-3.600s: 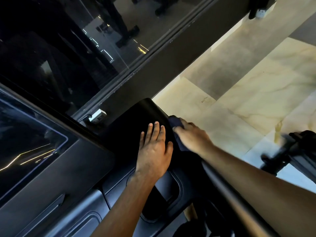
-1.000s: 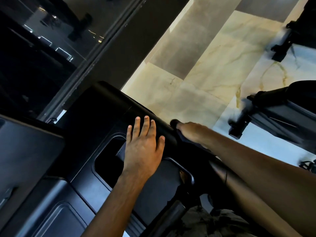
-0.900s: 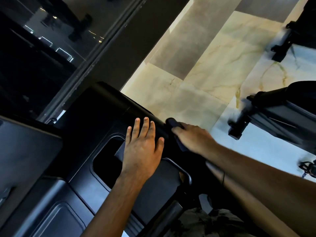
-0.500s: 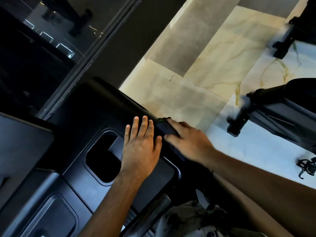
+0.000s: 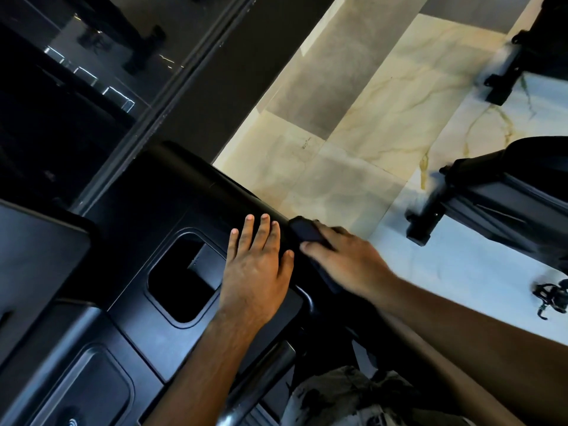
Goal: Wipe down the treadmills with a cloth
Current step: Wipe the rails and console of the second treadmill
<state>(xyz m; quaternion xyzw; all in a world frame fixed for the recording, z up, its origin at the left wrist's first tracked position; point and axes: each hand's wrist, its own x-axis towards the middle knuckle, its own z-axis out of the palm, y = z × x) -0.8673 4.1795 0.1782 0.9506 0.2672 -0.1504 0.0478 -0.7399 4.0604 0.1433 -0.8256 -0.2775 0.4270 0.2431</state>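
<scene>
Hands on treadmill console, cloth at right edge

Console screen [image 5: 37,259] sits far left, dark. Next comes the black treadmill console [image 5: 172,198] w/ a deep cup recess [image 5: 181,281]. Left hand [image 5: 256,269] lies flat on the console just right of the recess, fingers straight & close together, holding nothing. Dark cloth [image 5: 305,232] is at the console's right rim, touching it. Right hand [image 5: 344,259] presses on the cloth, thumb & fingers bent round it. Marble floor [image 5: 362,124] beyond; another machine [image 5: 504,198] far right
</scene>
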